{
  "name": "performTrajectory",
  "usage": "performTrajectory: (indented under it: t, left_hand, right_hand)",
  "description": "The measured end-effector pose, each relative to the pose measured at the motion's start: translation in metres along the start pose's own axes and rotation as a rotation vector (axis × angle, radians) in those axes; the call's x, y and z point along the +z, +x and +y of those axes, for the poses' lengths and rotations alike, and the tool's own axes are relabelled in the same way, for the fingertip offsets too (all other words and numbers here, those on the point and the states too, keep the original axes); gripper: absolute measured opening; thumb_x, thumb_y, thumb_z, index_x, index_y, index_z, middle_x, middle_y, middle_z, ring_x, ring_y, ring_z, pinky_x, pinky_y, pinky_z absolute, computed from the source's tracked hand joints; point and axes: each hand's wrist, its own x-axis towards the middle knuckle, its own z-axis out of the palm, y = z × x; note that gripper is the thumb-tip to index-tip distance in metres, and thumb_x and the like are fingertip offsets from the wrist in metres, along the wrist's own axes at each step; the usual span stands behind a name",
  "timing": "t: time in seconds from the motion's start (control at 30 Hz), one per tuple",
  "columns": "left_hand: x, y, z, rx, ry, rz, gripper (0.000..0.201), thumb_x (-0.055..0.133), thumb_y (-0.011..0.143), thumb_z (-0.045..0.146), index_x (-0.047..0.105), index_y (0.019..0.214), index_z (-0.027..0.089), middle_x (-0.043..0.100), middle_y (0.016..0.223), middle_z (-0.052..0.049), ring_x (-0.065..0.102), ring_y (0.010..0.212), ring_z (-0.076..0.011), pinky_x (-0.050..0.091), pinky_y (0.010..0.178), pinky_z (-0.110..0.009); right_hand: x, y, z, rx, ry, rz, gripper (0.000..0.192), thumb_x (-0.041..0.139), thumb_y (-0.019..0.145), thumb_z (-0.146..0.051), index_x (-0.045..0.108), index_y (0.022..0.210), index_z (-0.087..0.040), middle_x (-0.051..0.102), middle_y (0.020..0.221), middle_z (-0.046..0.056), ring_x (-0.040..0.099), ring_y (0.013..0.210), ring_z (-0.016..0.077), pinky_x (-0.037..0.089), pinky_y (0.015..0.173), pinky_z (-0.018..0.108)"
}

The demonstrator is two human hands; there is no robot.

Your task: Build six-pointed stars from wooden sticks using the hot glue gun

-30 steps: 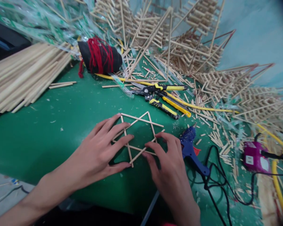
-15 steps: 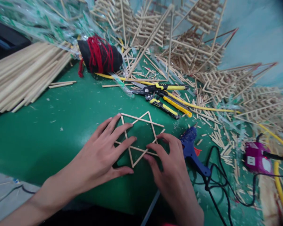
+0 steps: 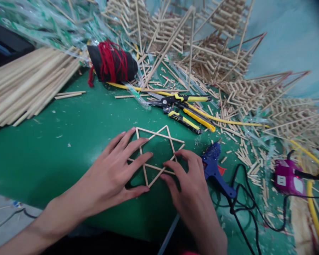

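Note:
Two triangles of thin wooden sticks overlap as a six-pointed stick star [image 3: 157, 134], lying flat on the green tabletop. My left hand [image 3: 115, 166] is open along the star's left side, its fingers spread over the sticks. Its thumb reaches the bottom corner and a fingertip is at the upper-left corner. On the right, my right hand [image 3: 188, 184] has bent fingers at the slanting lower-right stick, which runs between thumb and index finger. The star's right and left points are partly covered by my hands. A blue glue gun [image 3: 214, 164] lies just beyond my right hand.
Black-and-yellow cutters [image 3: 179, 102] and a yellow-handled tool [image 3: 200, 118] lie behind the star. Red cord wraps a black cone-shaped object [image 3: 114, 62]. Long sticks [image 3: 29, 85] are piled left; stacked stick frames [image 3: 228, 53] stand at the back. Black cable trails beside a purple box [image 3: 289, 177].
The star and both hands keep nearly the same places. The whole view has shifted very slightly; my left thumb appears a touch closer to the star's bottom corner.

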Motion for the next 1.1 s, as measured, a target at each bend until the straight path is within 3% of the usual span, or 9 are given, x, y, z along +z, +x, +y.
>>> performTrajectory:
  t: [0.23,0.6,0.83,1.1]
  left_hand:
    - [0.0003,-0.0021,-0.0008,-0.012,-0.010,-0.011,0.060,0.066,0.095,0.048,0.053,0.142,0.013,0.047,0.154,-0.021,0.029,0.153,-0.0474,0.036,0.120,-0.067]
    - [0.0000,-0.0002,-0.0017,-0.016,-0.010,-0.012,0.063,0.068,0.092,0.051,0.053,0.142,0.015,0.046,0.155,-0.020,0.026,0.154,-0.0487,0.032,0.121,-0.069]
    - [-0.0007,0.0005,-0.0017,-0.011,-0.022,-0.012,0.061,0.067,0.094,0.048,0.052,0.143,0.016,0.046,0.155,-0.019,0.028,0.154,-0.0479,0.031,0.121,-0.070]
    - [0.0004,0.0009,-0.0019,-0.013,-0.019,-0.010,0.063,0.068,0.093,0.050,0.053,0.143,0.016,0.047,0.155,-0.020,0.028,0.154,-0.0485,0.030,0.122,-0.070]
  right_hand:
    - [-0.0024,0.0026,-0.0050,-0.003,0.000,-0.002,0.021,0.064,0.094,-0.009,0.060,0.112,-0.019,0.049,0.130,0.014,0.049,0.124,0.0308,0.054,0.101,0.057]
    - [-0.0032,0.0043,-0.0008,0.043,-0.030,0.057,0.040,0.064,0.096,-0.015,0.052,0.133,-0.020,0.041,0.145,0.017,0.045,0.137,0.0337,0.052,0.109,0.060]
    - [-0.0025,0.0055,0.0012,0.117,0.031,0.000,0.054,0.061,0.097,-0.015,0.041,0.146,-0.025,0.035,0.159,0.015,0.040,0.148,0.0338,0.047,0.116,0.062]
    - [-0.0040,0.0046,0.0001,0.121,0.069,-0.011,0.053,0.060,0.098,-0.019,0.038,0.147,-0.023,0.036,0.158,0.017,0.039,0.150,0.0306,0.042,0.121,0.060]
